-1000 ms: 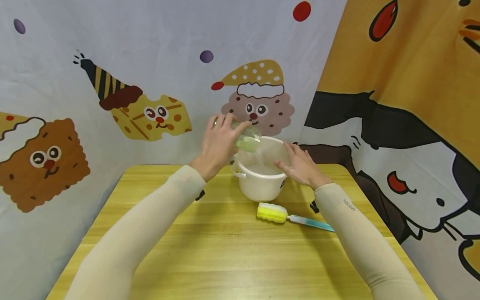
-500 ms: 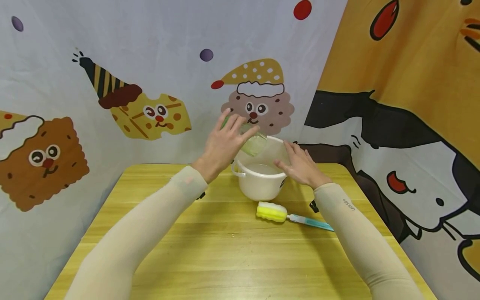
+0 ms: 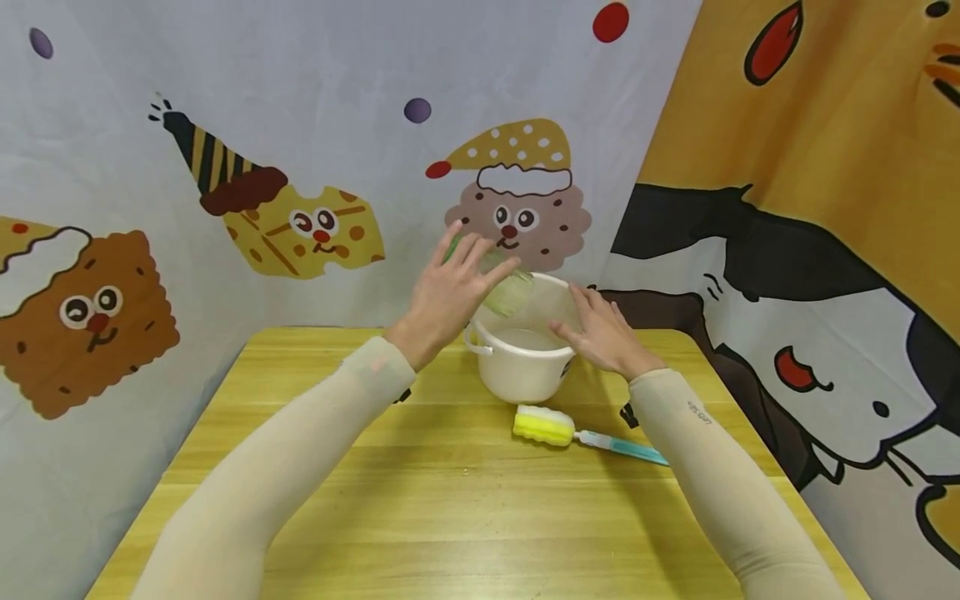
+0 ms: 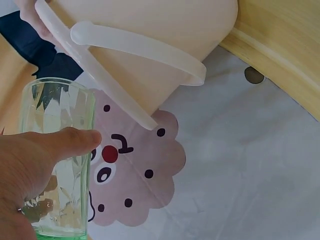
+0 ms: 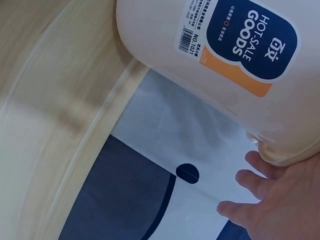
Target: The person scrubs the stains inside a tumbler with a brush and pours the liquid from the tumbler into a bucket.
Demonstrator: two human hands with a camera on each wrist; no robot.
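My left hand grips a clear, green-tinted drinking glass, thumb along its side. In the head view the glass is tipped mouth-down over the white bucket, its green base at the upper left. Some cloudy liquid lies inside the bucket. The right hand rests at the bucket's right rim with fingers extended; the right wrist view has those fingers along the outside of the rim, below the label. The bucket stands upright on the table, its handle hanging down on the left.
In front of the bucket lies a bottle brush with a yellow-and-white sponge head and a blue handle. The wooden table ends at a cartoon-printed cloth behind and at both sides.
The glass has tipped further over and shifted slightly right, with the left fingers more spread. A stream falling from it a second ago no longer shows. The right hand stays at the rim.
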